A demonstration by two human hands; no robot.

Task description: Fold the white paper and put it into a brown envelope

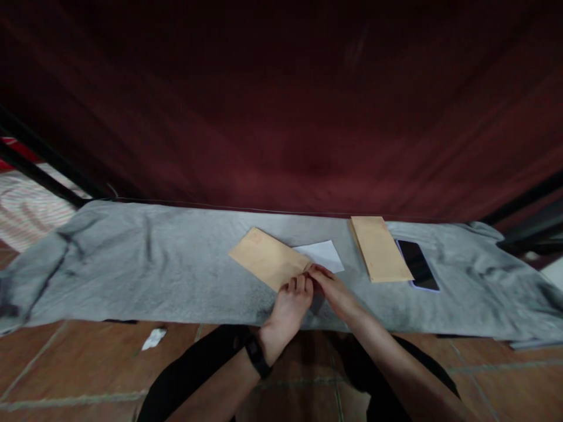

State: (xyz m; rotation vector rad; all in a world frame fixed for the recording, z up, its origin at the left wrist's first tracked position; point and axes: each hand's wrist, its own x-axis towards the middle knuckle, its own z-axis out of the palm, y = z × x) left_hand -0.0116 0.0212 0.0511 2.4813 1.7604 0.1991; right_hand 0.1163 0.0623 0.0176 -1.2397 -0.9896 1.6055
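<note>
A tan envelope (266,257) lies slanted on a grey cloth (145,264). My left hand (290,308), with a black band at the wrist, has its fingers curled on the envelope's near right corner. My right hand (336,290) meets it there, fingertips pinched at the same corner. A white sheet of paper (323,253) sticks out from behind the envelope, just beyond my fingers.
A stack of tan envelopes (380,247) lies to the right, with a dark phone (417,265) beside it. A dark red curtain (281,117) hangs behind the cloth. A crumpled scrap of white paper (153,338) lies on the brown tiled floor (79,363).
</note>
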